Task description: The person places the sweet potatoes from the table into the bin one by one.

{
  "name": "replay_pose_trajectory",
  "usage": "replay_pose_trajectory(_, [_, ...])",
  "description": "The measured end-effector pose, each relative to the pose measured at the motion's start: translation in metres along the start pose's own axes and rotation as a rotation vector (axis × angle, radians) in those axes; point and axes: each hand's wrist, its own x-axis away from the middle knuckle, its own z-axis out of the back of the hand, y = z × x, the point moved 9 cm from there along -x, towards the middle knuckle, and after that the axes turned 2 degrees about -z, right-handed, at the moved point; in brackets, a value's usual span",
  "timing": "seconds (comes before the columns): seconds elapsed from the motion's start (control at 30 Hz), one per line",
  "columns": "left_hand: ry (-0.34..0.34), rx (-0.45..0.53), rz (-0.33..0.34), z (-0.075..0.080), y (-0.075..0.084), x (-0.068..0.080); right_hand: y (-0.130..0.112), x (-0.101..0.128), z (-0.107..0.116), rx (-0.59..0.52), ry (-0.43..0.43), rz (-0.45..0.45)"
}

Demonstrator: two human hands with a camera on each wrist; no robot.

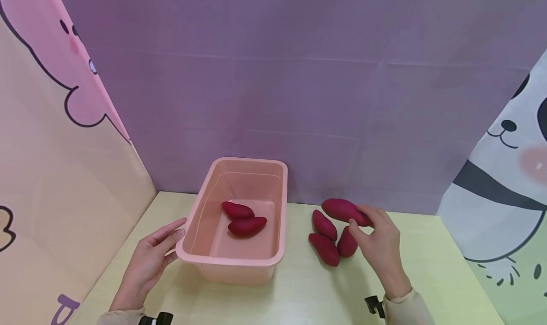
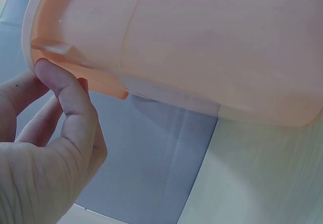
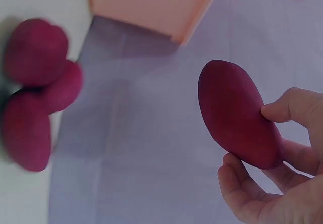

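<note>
My right hand [image 1: 380, 237] pinches a reddish-purple sweet potato [image 1: 342, 210] at its right end, thumb on one side and fingers on the other. In the right wrist view this sweet potato [image 3: 232, 113] hangs apart from three others, which lie grouped on the table: one at the upper left [image 1: 324, 225], one in front [image 1: 324, 250] and one at the right [image 1: 347, 242]. With thumb and fingers, my left hand [image 1: 149, 258] grips the left rim of a pink plastic bin [image 1: 231, 262]. Inside the bin two sweet potatoes [image 1: 247, 226] rest side by side on its floor.
The pale yellow table [image 1: 299, 296] carries the bin left of centre and the loose sweet potatoes to its right. A purple cloth backdrop [image 1: 307, 97] stands behind. Printed cartoon panels flank the table: a pink figure [image 1: 64, 44] left, a panda [image 1: 504, 173] right.
</note>
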Motion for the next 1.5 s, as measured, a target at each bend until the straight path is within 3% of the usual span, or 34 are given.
replay_pose_trajectory(0.37, [0.011, 0.010, 0.001, 0.000, 0.000, 0.000, -0.072, -0.034, -0.031, -0.088, -0.071, 0.208])
replay_pose_trajectory(0.77, [0.002, 0.000, 0.001, 0.000, -0.001, -0.002, -0.146, -0.066, -0.094, -0.155, -0.237, 0.287])
replay_pose_trajectory(0.97, [0.006, 0.009, 0.005, -0.001, 0.000, -0.001, -0.172, -0.087, -0.138, -0.111, -0.371, 0.197])
replay_pose_trajectory(1.13, [0.010, 0.005, 0.003, 0.000, 0.001, -0.001, -0.177, -0.090, -0.180, -0.012, -0.517, 0.079])
replay_pose_trajectory(1.2, [0.012, 0.002, 0.006, 0.000, 0.001, -0.001, -0.172, -0.086, -0.198, 0.009, -0.594, 0.003])
replay_pose_trajectory(1.37, [0.023, -0.009, 0.013, 0.000, 0.001, 0.001, -0.163, -0.063, -0.237, -0.057, -0.788, -0.165])
replay_pose_trajectory(1.5, [0.026, -0.010, 0.013, 0.000, 0.001, 0.001, -0.159, -0.041, -0.257, -0.054, -0.901, -0.188])
